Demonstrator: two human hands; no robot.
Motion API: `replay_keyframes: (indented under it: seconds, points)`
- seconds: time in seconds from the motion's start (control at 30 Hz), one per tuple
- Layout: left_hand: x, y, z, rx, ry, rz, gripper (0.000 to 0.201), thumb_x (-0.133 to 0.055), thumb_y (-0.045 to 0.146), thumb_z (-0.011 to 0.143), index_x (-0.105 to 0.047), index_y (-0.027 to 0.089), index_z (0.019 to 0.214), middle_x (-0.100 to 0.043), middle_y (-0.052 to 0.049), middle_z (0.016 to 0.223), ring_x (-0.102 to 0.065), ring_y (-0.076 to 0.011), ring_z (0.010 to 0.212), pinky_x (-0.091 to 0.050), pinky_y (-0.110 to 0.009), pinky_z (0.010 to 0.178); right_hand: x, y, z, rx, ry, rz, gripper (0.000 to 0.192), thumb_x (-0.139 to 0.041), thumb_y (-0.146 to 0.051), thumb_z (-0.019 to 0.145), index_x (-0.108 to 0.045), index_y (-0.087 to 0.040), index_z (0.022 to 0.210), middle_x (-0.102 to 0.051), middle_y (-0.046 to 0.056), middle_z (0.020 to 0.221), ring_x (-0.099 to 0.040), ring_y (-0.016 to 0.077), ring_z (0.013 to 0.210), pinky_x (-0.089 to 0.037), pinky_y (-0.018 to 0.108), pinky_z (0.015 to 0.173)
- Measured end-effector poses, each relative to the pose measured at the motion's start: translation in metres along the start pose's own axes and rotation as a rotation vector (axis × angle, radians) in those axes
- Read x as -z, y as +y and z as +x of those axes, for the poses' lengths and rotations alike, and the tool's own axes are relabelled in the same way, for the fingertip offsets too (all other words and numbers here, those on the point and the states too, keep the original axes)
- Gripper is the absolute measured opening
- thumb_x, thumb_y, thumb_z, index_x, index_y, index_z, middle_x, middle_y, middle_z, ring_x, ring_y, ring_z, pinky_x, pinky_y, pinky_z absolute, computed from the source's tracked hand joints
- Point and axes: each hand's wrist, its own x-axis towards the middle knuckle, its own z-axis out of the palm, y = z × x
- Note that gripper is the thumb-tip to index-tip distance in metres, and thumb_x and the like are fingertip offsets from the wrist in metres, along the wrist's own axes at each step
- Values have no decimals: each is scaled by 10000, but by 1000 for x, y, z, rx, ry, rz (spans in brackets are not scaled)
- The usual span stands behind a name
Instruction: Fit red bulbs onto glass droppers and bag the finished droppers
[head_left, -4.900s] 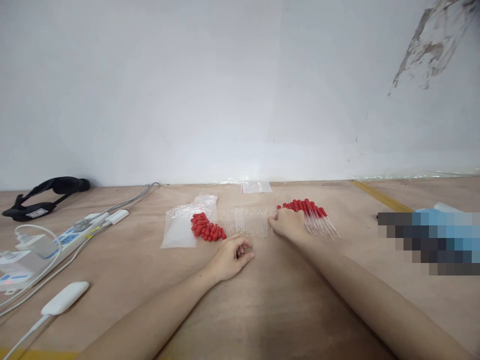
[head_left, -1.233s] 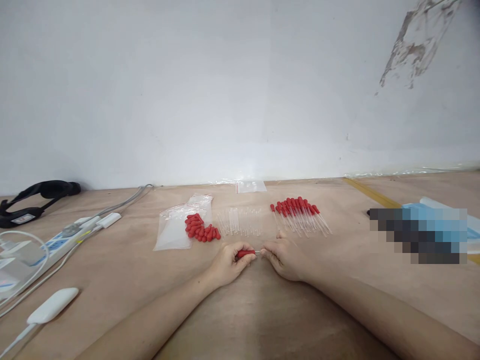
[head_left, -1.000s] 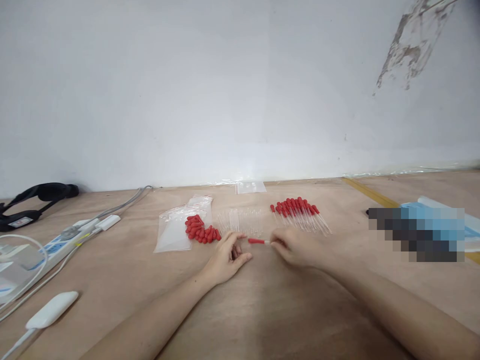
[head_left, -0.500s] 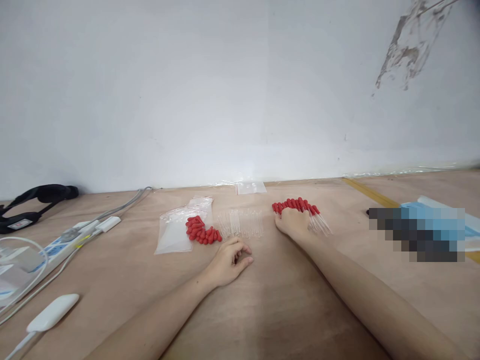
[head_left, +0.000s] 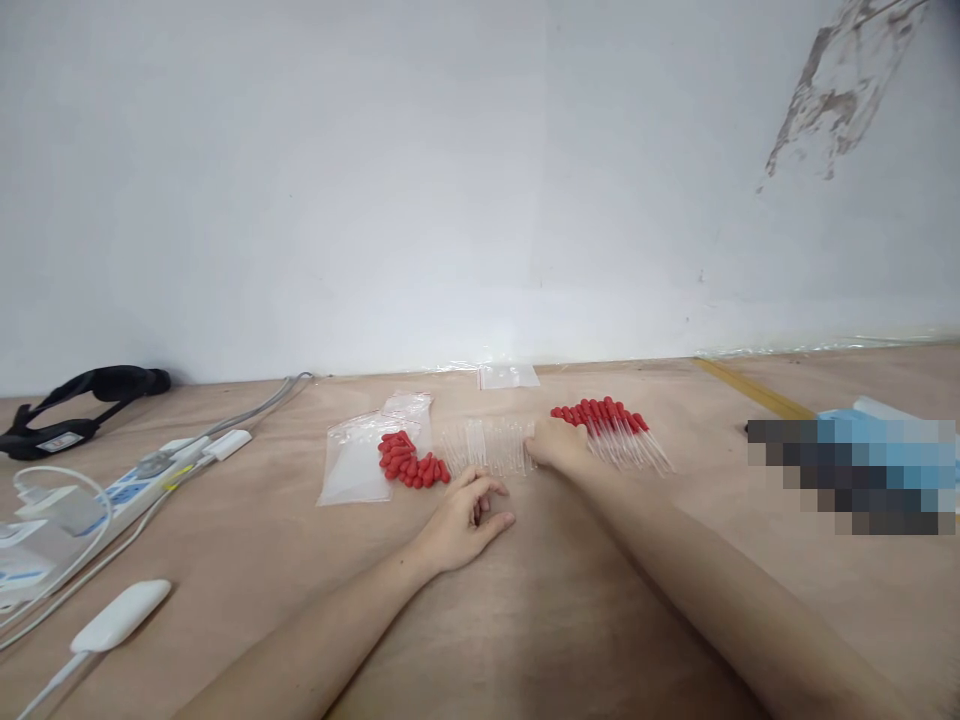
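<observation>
Centrally, right hand [head_left: 556, 446] reached the right end of the clear glass tubes [head_left: 487, 444], fingers on them; grasp could not be told. Left hand [head_left: 463, 516] lay loosely curled, holding nothing, near the red rubber caps [head_left: 409, 463]. Finished droppers [head_left: 615, 428] lay right.

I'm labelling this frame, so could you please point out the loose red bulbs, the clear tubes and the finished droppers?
red bulbs [head_left: 411, 465], head view, middle of the heap
clear tubes [head_left: 486, 446], head view, middle of the row
finished droppers [head_left: 616, 428], head view, middle of the bunch
</observation>
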Motion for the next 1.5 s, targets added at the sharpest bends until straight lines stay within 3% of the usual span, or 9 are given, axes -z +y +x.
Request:
replay_keyframes:
  seconds: [0.1, 0.27, 0.4, 0.63, 0.8, 0.9, 1.03, 1.17, 1.5]
  points:
    - [8, -2, 4, 24, 144, 94, 140, -504, 281, 799, -527, 183, 897, -482, -28, 888, -482, -119, 687, -427, -245, 639, 0, -1, 6, -13, -40, 25, 281, -512, -281, 701, -641, -145, 910, -636, 170, 948, -582, 283, 878, -354, 427, 773]
    - [50, -17, 17, 113, 347, 535, 162, -492, 316, 790, -541, 172, 734, -488, -53, 827, -467, -208, 832, -389, -343, 779, 7, 3, 1, 24, -40, 110, 250, -474, -302, 717, -640, -148, 823, -646, 131, 841, -601, 246, 773, -399, 322, 627]
    - [73, -32, 20, 276, 272, 721, 286, -538, 441, 717, -565, 168, 636, -490, -85, 807, -450, -260, 830, -397, -379, 740, 12, 18, -22, 109, 47, 193, 275, -363, -310, 793, -584, -169, 710, -625, 62, 735, -580, 172, 694, -371, 247, 566]
    - [72, -56, 20, 328, 163, 652, 249, -497, 336, 748, -573, 162, 586, -528, -95, 699, -480, -264, 795, -382, -405, 750, -4, 61, -65, 356, 363, 357, 214, -388, -360, 816, -466, -189, 713, -575, 35, 667, -527, 153, 618, -358, 267, 583]
    - [80, -50, 23, 303, 289, 669, 208, -471, 249, 780, -537, 156, 606, -523, -93, 712, -487, -276, 816, -374, -415, 762, -10, 67, -70, 338, 405, 432, 210, -366, -364, 831, -444, -198, 728, -557, 41, 650, -514, 154, 581, -362, 277, 541]
    - [73, -27, 21, 197, 369, 577, 118, -451, 211, 800, -530, 151, 735, -523, -84, 813, -489, -256, 859, -390, -376, 755, -10, 64, -71, 369, 390, 448, 199, -374, -359, 828, -457, -191, 759, -564, 41, 692, -518, 150, 595, -377, 272, 541]
    - [33, 1, 10, 87, 126, 214, 121, -414, 238, 845, -520, 183, 865, -563, -37, 811, -530, -182, 762, -424, -304, 671, -12, 66, -72, 495, 383, 454, 217, -378, -325, 838, -521, -171, 892, -576, 46, 756, -534, 155, 678, -408, 279, 628]
    - [-1, 8, 1, -33, -5, 72, 211, -440, 204, 833, -559, 197, 1007, -550, -65, 961, -505, -189, 904, -408, -330, 803, -16, 67, -72, 595, 407, 381, 272, -346, -282, 866, -571, -186, 985, -581, 61, 841, -533, 157, 766, -400, 291, 711]
    - [-2, 3, 6, 48, 75, -51, 199, -439, 292, 852, -603, 179, 845, -598, -24, 780, -536, -152, 735, -408, -256, 666, -6, 55, -94, 772, 265, 311, 265, -361, -288, 868, -603, -210, 941, -601, 42, 840, -521, 144, 758, -364, 309, 762]
